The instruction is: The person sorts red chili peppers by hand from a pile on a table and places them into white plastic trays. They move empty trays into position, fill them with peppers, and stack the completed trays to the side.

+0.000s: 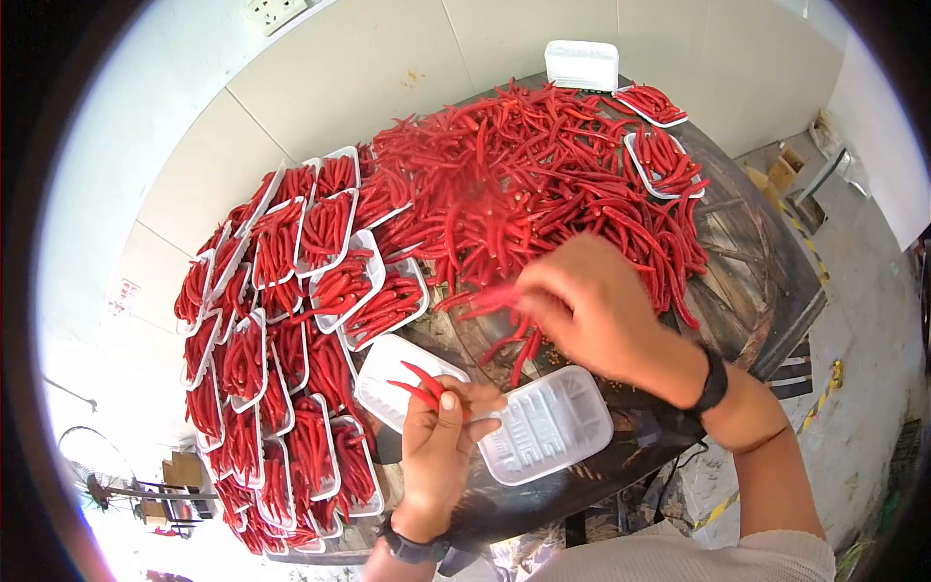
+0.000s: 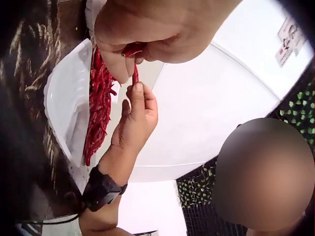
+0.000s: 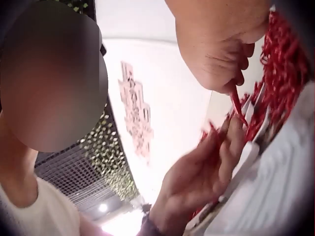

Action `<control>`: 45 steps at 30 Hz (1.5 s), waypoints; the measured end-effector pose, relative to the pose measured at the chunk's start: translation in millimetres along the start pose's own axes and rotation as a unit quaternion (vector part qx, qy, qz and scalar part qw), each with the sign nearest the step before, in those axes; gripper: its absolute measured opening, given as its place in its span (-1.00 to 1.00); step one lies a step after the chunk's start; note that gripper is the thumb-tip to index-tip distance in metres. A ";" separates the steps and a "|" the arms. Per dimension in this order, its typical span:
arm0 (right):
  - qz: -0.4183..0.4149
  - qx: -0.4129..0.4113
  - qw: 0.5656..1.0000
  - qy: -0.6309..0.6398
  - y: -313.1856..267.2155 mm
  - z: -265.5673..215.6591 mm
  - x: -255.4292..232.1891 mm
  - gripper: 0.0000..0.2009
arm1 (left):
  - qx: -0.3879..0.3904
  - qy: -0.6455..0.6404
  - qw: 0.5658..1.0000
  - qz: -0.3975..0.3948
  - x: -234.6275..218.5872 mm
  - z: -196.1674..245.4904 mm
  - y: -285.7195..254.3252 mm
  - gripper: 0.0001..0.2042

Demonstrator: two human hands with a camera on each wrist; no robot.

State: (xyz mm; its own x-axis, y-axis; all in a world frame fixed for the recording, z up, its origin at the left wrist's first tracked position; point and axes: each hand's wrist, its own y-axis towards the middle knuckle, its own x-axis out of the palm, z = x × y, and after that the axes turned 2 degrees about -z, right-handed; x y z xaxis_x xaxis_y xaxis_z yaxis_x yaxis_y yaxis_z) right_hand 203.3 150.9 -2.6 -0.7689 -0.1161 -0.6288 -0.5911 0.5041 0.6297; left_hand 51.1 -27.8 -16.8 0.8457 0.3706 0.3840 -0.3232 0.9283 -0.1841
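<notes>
My left hand (image 1: 441, 441) pinches red chili peppers (image 1: 424, 396) between thumb and fingers, above two white plastic trays. One empty tray (image 1: 572, 403) lies to its right; the other tray (image 1: 383, 369) is partly behind the hand. Higher and to the right, my right hand (image 1: 596, 306) grips a blurred red chili (image 1: 493, 299) at the front of the big chili pile (image 1: 543, 194). In the right wrist view, a chili (image 3: 237, 105) points down from the right hand (image 3: 216, 54) toward the fingertips of the left hand (image 3: 202, 172).
Many chili-filled trays (image 1: 325, 233) crowd the left of the dark table (image 1: 737, 233), some overlapping. Two filled trays (image 1: 669, 165) sit at the far right, near a stack of white trays (image 1: 582, 64). A wall (image 1: 339, 87) stands behind the table.
</notes>
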 end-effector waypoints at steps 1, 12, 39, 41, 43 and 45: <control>-0.003 -0.014 0.998 0.054 -6.4 -13.4 7.1 -0.84 | 0.000 0.002 1.000 0.000 -0.4 -0.2 1.0 -0.79; -0.119 -0.110 0.979 0.127 -19.3 -25.0 11.4 -0.83 | -0.053 -0.038 0.997 -0.036 -14.1 -1.5 5.3 -0.72; -0.032 -0.027 0.996 -0.072 -11.8 24.3 33.3 -0.85 | -0.138 -0.078 0.987 -0.041 -4.5 16.6 -0.9 -0.81; -0.040 -0.013 0.996 -0.083 -9.8 28.7 31.9 -0.86 | -0.089 -0.142 0.979 -0.113 -12.5 8.8 -1.3 -0.81; -0.013 -0.017 0.998 -0.064 -8.9 26.0 26.5 -0.85 | -0.054 -0.146 0.981 -0.116 -15.9 7.2 -1.0 -0.81; 0.016 -0.021 0.999 -0.046 -4.1 18.8 17.4 -0.85 | -0.006 -0.151 0.980 -0.129 -25.7 3.8 0.4 -0.80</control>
State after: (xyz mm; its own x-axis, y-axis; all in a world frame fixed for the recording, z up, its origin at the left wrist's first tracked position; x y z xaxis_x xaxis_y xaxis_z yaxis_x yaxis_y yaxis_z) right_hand 196.9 162.9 -24.8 -0.7627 -0.0215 -0.6464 -0.5787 0.4691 0.6672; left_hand 27.7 -36.9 -23.4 0.7332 0.1176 0.6697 -0.1090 0.9925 -0.0549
